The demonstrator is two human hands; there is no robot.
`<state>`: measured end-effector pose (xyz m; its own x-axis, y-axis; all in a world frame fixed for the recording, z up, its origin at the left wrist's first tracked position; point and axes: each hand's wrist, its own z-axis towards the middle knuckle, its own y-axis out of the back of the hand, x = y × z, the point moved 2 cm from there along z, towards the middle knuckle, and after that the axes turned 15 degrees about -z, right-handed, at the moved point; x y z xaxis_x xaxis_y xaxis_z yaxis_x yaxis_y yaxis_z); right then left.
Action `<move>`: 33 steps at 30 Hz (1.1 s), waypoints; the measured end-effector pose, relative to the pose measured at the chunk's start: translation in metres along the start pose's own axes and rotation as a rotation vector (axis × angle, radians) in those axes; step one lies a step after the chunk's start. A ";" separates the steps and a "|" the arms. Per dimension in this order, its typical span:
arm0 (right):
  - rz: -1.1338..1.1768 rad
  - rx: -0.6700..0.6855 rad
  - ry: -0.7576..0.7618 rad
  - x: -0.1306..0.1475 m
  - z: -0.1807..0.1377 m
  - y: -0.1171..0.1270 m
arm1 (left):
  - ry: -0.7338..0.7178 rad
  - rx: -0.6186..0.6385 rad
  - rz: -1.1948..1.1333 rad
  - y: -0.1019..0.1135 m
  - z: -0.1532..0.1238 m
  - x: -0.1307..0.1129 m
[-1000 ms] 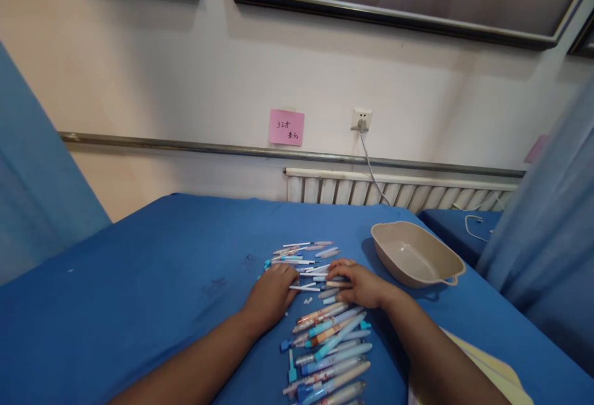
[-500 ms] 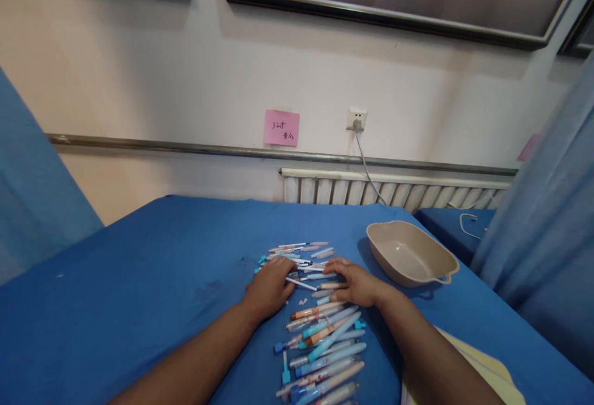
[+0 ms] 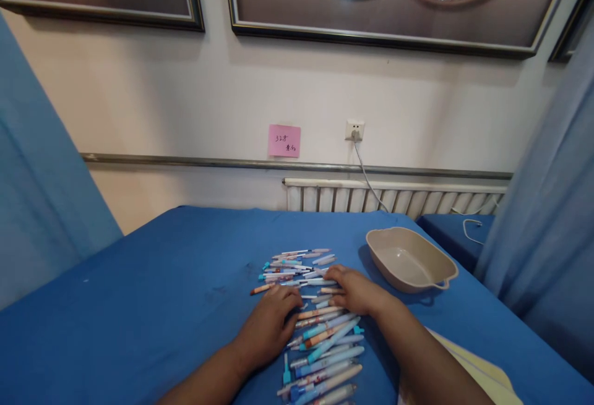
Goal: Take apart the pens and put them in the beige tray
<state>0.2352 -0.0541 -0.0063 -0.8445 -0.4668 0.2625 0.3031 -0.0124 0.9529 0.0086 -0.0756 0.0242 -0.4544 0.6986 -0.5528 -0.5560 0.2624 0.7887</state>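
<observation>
Many pens (image 3: pixel 329 355) and pen parts lie in a long loose row on the blue-covered bed (image 3: pixel 153 294). My left hand (image 3: pixel 273 318) rests palm down at the row's left side, its fingers over the pens' ends. An orange-brown pen end (image 3: pixel 260 290) sticks out past its fingertips. From the right, my right hand (image 3: pixel 355 290) reaches over the middle of the row, thumb and fingers apart, touching pens. Thin white sticks (image 3: pixel 281 275), perhaps refills, lie among pens beyond the hands. What lies under my palms is hidden.
A beige plastic basin (image 3: pixel 408 260) stands on the bed to the right. Yellowish cloth or paper (image 3: pixel 473 368) lies beneath my right forearm. Blue curtains (image 3: pixel 542 207) hang at both sides. A radiator (image 3: pixel 343 198) and a plugged-in socket (image 3: pixel 355 130) are at the wall.
My left hand has moved back toward me along the row, off the thin white stick. The orange-brown pen end now shows beyond it. My right hand has stayed nearly in place. The view has tilted up slightly.
</observation>
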 end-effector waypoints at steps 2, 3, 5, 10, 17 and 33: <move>-0.042 -0.033 -0.003 0.003 0.000 0.001 | 0.045 0.029 0.017 -0.003 -0.003 -0.002; -0.067 -0.052 -0.007 0.005 0.000 0.001 | 0.066 0.042 0.022 -0.004 -0.003 -0.002; -0.117 -0.086 -0.022 0.010 0.002 -0.001 | 0.103 0.067 0.021 -0.005 -0.003 -0.001; -0.150 -0.115 -0.073 0.017 0.007 -0.008 | 0.146 0.102 0.040 -0.007 0.005 0.005; -0.116 -0.213 -0.122 0.015 0.008 -0.005 | 0.143 0.161 0.186 -0.008 0.015 0.006; 0.097 -0.170 -0.006 0.056 0.007 -0.009 | 0.065 -0.036 -0.003 0.015 -0.001 0.014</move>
<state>0.1820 -0.0739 0.0008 -0.8104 -0.4676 0.3529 0.4528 -0.1176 0.8838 -0.0073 -0.0626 0.0279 -0.4961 0.6526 -0.5727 -0.5820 0.2395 0.7771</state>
